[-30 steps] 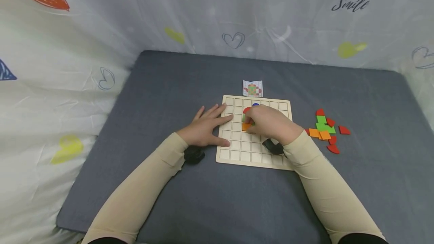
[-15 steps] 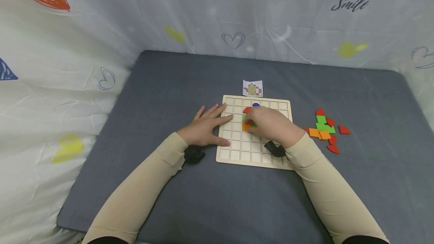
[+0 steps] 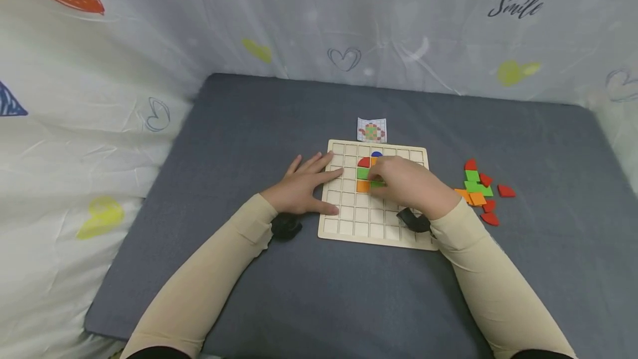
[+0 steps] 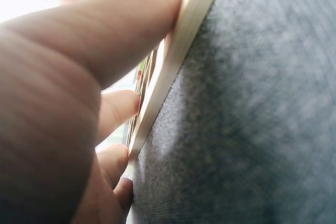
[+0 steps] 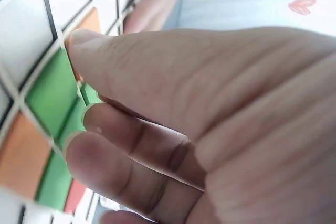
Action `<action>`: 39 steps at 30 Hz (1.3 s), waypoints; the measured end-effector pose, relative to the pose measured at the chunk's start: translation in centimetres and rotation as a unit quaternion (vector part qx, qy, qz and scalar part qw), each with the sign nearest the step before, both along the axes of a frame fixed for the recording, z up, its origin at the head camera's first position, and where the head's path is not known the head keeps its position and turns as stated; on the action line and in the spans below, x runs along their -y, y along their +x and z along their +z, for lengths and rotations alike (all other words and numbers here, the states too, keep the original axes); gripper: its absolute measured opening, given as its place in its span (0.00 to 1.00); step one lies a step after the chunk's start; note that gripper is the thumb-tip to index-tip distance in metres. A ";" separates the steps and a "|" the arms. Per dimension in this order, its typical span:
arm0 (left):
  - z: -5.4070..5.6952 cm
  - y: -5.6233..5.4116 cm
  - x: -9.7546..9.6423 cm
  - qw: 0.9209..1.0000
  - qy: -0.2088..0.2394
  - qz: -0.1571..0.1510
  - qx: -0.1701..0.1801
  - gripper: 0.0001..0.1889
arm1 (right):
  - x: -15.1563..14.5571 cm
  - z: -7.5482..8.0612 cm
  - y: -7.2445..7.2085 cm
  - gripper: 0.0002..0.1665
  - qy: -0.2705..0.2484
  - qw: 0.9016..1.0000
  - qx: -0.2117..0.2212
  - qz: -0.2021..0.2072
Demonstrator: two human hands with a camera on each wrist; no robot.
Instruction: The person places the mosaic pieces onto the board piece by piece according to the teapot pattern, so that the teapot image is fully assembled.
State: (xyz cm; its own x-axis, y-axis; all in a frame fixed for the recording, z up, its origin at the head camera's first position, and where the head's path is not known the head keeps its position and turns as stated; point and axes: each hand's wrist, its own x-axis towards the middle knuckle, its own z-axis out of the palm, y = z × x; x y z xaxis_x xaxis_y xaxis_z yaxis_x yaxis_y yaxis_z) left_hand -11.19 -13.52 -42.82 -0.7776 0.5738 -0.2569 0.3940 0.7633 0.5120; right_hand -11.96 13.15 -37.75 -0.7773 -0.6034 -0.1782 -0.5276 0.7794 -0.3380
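A wooden grid board (image 3: 344, 229) lies on the table with coloured tiles in some cells. My left hand (image 3: 299, 187) rests at its left edge, fingers spread over the grid; the left wrist view shows the thumb (image 4: 131, 19) against the board's side. My right hand (image 3: 408, 184) is bent over the middle of the pattern. In the right wrist view its thumb tip overlaps an orange tile (image 5: 90, 20), and the other fingertips (image 5: 94, 156) touch the area of green tiles (image 5: 52, 93). No tile shows between thumb and fingers; the index fingertip is hidden. A red quarter-round tile (image 3: 364, 163) sits at the upper left.
Right of the board lies a loose pile of red, green (image 3: 471, 176) and orange tiles (image 3: 477, 199), with a stray red tile (image 3: 506, 191) beside it. A small printed pattern card (image 3: 371, 130) lies behind the board. A white printed curtain (image 3: 309, 26) surrounds the grey table (image 3: 259, 126).
My right hand has shifted slightly right, uncovering the green tile at the left and part of an orange tile under the blue one. My left hand has stayed in place.
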 end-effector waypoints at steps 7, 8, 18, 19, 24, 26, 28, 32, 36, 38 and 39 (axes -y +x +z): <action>-0.1 0.1 0.1 1.000 0.006 -0.003 0.001 0.52 | -2.5 0.3 0.8 0.05 -0.006 1.000 0.006 -0.021; -0.1 0.1 0.1 1.000 0.009 -0.003 0.000 0.51 | -2.9 0.4 0.9 0.06 -0.003 1.000 0.006 -0.025; -0.1 0.2 0.2 1.000 0.015 0.001 0.001 0.51 | -5.8 0.9 1.4 0.17 0.010 0.997 0.031 -0.074; -0.1 0.2 0.2 1.000 0.015 0.000 0.001 0.51 | -6.1 0.9 1.4 0.18 0.011 0.996 0.035 -0.078; -0.1 0.2 0.2 1.000 0.012 -0.001 -0.003 0.51 | -8.0 0.7 1.9 0.20 0.006 0.994 0.039 -0.103; 0.0 0.1 0.2 1.000 0.013 -0.002 -0.005 0.51 | -8.7 0.6 2.0 0.19 0.003 0.995 0.027 -0.101; 0.0 0.1 0.2 1.000 0.013 -0.001 -0.005 0.51 | -9.5 0.5 2.1 0.18 -0.001 0.995 0.018 -0.099; -0.1 0.1 0.2 1.000 0.013 -0.002 -0.005 0.51 | -10.9 0.4 2.3 0.17 -0.005 0.995 0.004 -0.097; -0.2 0.1 0.2 1.000 0.013 -0.002 -0.004 0.51 | -12.3 0.2 2.5 0.17 -0.010 0.994 -0.003 -0.105; -0.2 0.1 0.2 1.000 0.012 -0.001 -0.005 0.51 | -12.9 0.1 2.6 0.17 -0.009 0.994 -0.006 -0.110; -0.2 0.1 0.1 1.000 0.012 -0.001 -0.005 0.51 | -13.2 0.0 2.6 0.16 -0.009 0.994 -0.008 -0.111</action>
State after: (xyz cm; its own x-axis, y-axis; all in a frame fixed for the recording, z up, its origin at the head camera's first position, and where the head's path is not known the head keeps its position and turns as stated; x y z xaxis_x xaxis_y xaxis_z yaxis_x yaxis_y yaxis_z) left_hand -11.12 -13.67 -43.01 -0.7792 0.5811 -0.2349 0.4002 0.7497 0.5270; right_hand -9.37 26.33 -37.71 -0.8938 -0.4204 -0.1563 -0.3492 0.8709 -0.3458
